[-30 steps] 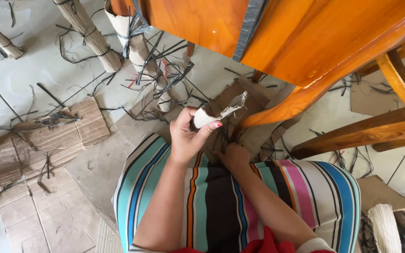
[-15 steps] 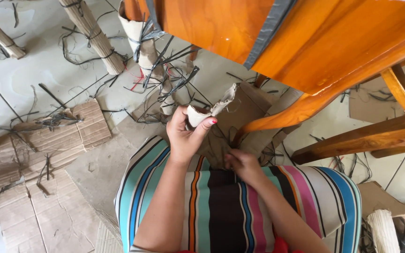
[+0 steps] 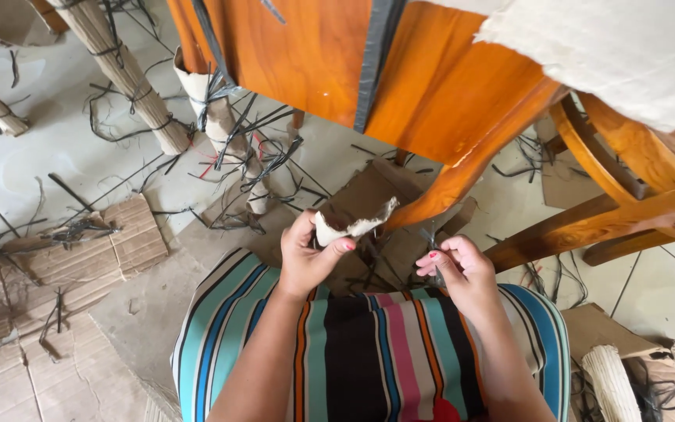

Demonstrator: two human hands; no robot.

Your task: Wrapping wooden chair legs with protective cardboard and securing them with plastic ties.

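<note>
My left hand grips a torn, pale piece of cardboard wrapping, holding it up above my lap. My right hand is just right of it, fingers pinched on a thin dark strap end near the chair leg. Both hands hover over my striped skirt. An orange wooden chair stands directly ahead, with a dark band running down its panel. One of its legs slants down between my hands.
Cardboard sheets and cut black straps litter the grey floor. Wrapped chair legs lie at upper left. A pale woven seat shows at top right, and a pale rolled bundle lies at lower right.
My head has come closer to the hands. The left hand has lowered slightly with the cardboard piece. The right hand has risen off my lap and now pinches a strap.
</note>
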